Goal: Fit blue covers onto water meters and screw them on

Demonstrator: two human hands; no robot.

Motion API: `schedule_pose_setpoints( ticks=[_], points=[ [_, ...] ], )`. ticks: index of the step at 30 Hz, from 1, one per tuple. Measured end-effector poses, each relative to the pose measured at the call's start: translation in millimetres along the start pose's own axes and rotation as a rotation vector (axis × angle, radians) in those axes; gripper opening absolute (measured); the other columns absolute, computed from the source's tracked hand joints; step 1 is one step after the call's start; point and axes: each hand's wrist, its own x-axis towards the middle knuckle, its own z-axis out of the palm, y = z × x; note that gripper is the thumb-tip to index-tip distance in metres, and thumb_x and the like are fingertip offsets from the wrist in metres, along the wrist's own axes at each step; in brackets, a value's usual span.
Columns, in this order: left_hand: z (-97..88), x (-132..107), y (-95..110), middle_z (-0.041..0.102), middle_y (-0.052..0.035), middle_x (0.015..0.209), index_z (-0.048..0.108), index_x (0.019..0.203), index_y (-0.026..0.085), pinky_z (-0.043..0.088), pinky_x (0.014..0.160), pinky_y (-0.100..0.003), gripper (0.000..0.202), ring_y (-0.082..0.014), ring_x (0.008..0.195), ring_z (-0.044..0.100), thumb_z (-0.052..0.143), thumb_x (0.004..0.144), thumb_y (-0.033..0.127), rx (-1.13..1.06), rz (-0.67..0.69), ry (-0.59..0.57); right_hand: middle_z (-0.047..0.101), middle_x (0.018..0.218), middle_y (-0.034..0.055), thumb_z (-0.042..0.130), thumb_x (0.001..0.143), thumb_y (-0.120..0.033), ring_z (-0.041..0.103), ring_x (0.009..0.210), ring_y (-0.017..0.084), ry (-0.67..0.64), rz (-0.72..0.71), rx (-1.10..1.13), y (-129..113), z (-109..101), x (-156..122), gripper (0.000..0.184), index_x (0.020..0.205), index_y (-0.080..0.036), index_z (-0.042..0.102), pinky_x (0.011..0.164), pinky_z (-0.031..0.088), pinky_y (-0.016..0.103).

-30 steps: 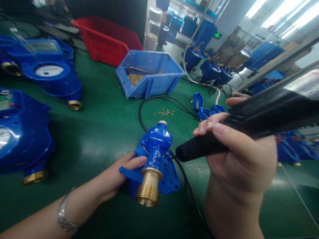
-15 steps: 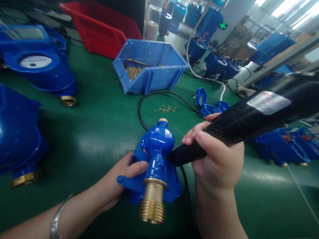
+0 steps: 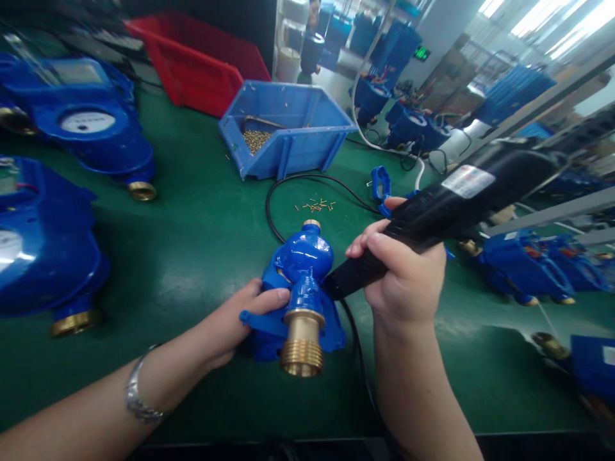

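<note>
A blue water meter (image 3: 307,256) with a threaded brass end lies on the green bench, its brass thread pointing toward me. My left hand (image 3: 259,307) grips the left side of its blue housing, thumb on top and the other fingers partly hidden. Wrapped round a black electric screwdriver (image 3: 432,205) is my right hand (image 3: 408,275). The tool slants down to the left, and its nose meets the meter's right side beside the neck; its tip is hidden there. A black cable (image 3: 353,333) from the meter trails over the bench.
Loose small screws (image 3: 317,205) lie beyond the meter. Behind them stand a blue bin (image 3: 307,150) holding screws and a red bin (image 3: 202,77). More blue meters (image 3: 96,137) stand at the left, and others (image 3: 523,262) sit at the right. A blue cover (image 3: 380,186) lies near the tool.
The view has tilted and shifted slightly. The meter's brass end appears higher and swung a little to the right. Both hands keep their holds, and the screwdriver's nose stays against the meter.
</note>
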Motion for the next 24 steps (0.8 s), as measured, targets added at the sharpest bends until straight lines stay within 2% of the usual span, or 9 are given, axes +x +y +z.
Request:
schedule_pose_setpoints(
  ticks=[3,7,9,12,15,18,24],
  points=[
    [-2.8,1,-3,0.069,-0.0117,0.100,0.058,0.108,0.013,0.048,0.083,-0.039,0.055,-0.0285,0.091,0.064,0.069,0.067,0.047,0.014,0.032,-0.042,0.057,0.056,-0.0052,0.061,0.059,-0.009,0.054,0.049,0.015,-0.096,-0.055,0.004,-29,-4,4,0.038,0.095,-0.019,0.056,0.053,0.046,0.030],
    [-4.4,0,-5,0.069,-0.0126,0.100,0.060,0.106,0.011,0.047,0.083,-0.038,0.054,-0.0281,0.092,0.063,0.069,0.068,0.047,0.044,0.046,-0.058,0.051,0.061,-0.0035,0.050,0.066,-0.012,0.048,0.053,0.012,-0.022,-0.292,-0.092,-79,-10,-10,0.028,0.090,-0.021,0.062,0.057,0.045,0.026],
    [-3.9,-3,-4,0.070,-0.0108,0.097,0.060,0.104,0.012,0.047,0.082,-0.037,0.051,-0.0262,0.089,0.064,0.070,0.067,0.047,0.025,0.026,-0.019,0.050,0.064,-0.0031,0.048,0.070,-0.011,0.047,0.055,0.011,0.011,-0.304,-0.137,-90,-13,-25,0.030,0.093,-0.019,0.064,0.058,0.045,0.025],
    [-2.0,-7,-1,0.071,-0.0066,0.087,0.063,0.094,0.014,0.049,0.076,-0.033,0.046,-0.0217,0.080,0.065,0.073,0.064,0.046,-0.014,-0.007,0.019,0.053,0.063,-0.0033,0.051,0.070,-0.005,0.049,0.055,0.012,0.042,-0.181,-0.099,-87,-17,-45,0.035,0.099,-0.022,0.062,0.057,0.046,0.026],
    [0.0,-9,2,0.072,-0.0050,0.086,0.064,0.091,0.015,0.049,0.076,-0.031,0.042,-0.0200,0.079,0.065,0.075,0.063,0.044,-0.028,-0.016,-0.015,0.055,0.060,-0.0024,0.056,0.068,-0.005,0.050,0.054,0.013,0.070,-0.080,-0.056,-75,-19,-54,0.033,0.097,-0.022,0.061,0.056,0.047,0.028],
    [1.3,-9,1,0.071,-0.0077,0.093,0.063,0.098,0.014,0.048,0.081,-0.034,0.045,-0.0223,0.084,0.065,0.073,0.066,0.043,-0.015,-0.009,-0.043,0.055,0.060,-0.0019,0.061,0.067,-0.008,0.052,0.054,0.014,0.073,-0.069,-0.062,-64,-21,-55,0.033,0.097,-0.021,0.059,0.057,0.047,0.030],
    [5.7,-6,-6,0.067,-0.0120,0.104,0.056,0.111,0.013,0.046,0.084,-0.041,0.055,-0.0279,0.092,0.063,0.070,0.067,0.042,0.006,0.039,0.005,0.056,0.059,-0.0031,0.061,0.065,-0.010,0.053,0.050,0.015,0.063,0.003,-0.012,-40,-24,-58,0.029,0.091,-0.020,0.054,0.051,0.046,0.029]
  ],
)
